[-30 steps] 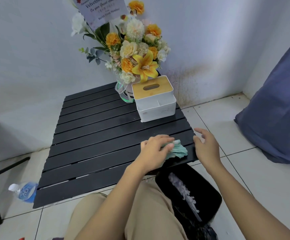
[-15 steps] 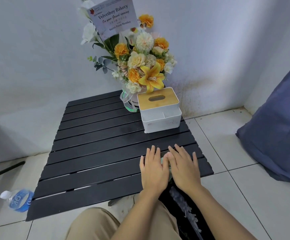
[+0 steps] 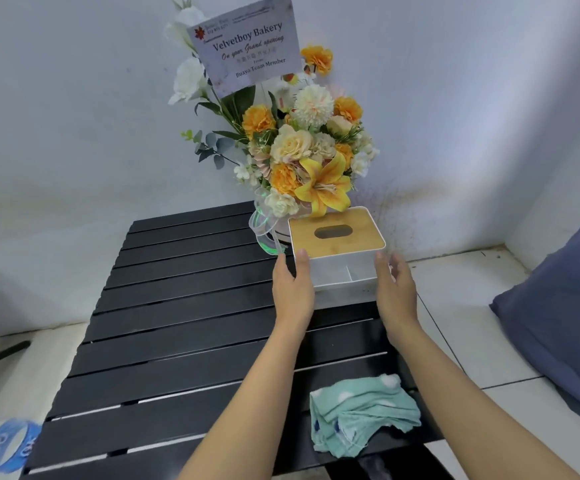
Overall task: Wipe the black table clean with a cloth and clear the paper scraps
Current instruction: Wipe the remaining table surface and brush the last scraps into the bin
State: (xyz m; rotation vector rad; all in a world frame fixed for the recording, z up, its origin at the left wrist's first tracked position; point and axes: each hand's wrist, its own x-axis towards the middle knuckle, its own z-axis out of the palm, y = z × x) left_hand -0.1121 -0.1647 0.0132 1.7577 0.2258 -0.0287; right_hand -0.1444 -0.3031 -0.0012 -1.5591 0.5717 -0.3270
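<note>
Bright, soft, even light w/ no hard glare. Wall (image 3: 74, 133) reads cool blue-white, w/ a dimmer grey band low on the left. Black table (image 3: 184, 306) has only a faint sheen on the far slats. Shadows are weak & diffuse. Wide-angle bend is strong at the edges: water bottle (image 3: 4, 445), near left, is stretched & smeared; cushion (image 3: 558, 323) at right bows. Centre is sharp, card (image 3: 247, 46) text mostly legible, small print blurred.

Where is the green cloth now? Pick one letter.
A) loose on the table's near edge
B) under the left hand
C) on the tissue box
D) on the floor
A: the cloth lies crumpled on the black table's near slats, while the left hand and right hand flank the tissue box farther back.
</note>
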